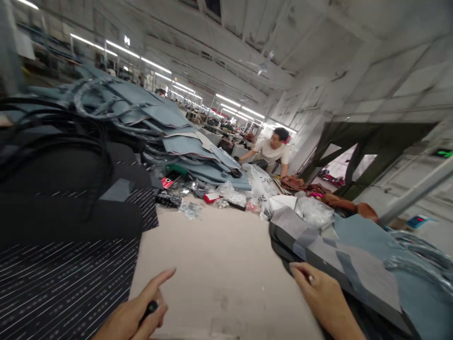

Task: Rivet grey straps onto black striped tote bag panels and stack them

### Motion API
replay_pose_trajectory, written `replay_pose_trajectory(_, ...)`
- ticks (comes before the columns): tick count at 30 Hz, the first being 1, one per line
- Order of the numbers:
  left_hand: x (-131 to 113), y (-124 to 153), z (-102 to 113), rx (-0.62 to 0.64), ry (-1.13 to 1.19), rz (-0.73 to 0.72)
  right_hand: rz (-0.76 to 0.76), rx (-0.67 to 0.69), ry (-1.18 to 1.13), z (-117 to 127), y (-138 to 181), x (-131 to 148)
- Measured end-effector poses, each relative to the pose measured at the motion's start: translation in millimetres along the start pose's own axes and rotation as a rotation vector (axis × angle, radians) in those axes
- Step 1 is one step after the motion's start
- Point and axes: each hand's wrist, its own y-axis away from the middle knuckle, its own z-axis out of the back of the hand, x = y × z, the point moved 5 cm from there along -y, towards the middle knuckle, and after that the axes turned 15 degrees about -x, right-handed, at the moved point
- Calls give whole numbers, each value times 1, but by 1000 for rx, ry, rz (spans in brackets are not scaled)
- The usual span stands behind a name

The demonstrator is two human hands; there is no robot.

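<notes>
The left hand (136,314), near and left of centre, has its fingers curled around a small black tool (150,309), index finger stretched out over the bare bench (219,255). The right hand (318,288) rests on the near edge of a grey-blue bag panel (339,264) at right, fingers pressed together. Black striped pieces (63,278) lie left. Blue bags (170,137) are stacked far left. A person (271,151) leans at the far end.

The surface (226,255) is showing pale beige. Black fabric (67,278) with thin white dotted stripes is lying at the left, and grey-blue panels (177,141) are piling up behind. The left hand (136,314) is holding something small and black (150,308), possibly a pen. A co-worker's shirt (274,152) is looking off-white.
</notes>
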Motion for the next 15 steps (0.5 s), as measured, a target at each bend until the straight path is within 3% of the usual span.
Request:
replay_pose_trajectory(4, -59, -4, 17, 227, 38, 91, 76, 110, -517, -18, 32, 144)
replay_pose_trajectory(7, -74, -6, 27, 292, 29, 94, 222, 173, -747, -22, 58, 221)
replay_pose_trajectory(10, -68, -1, 32, 304, -24, 90, 331, 200, -856, -28, 73, 260)
replay_pose_trajectory(15, -51, 7, 34, 356, -97, 68, 434, 241, -859, -41, 82, 287)
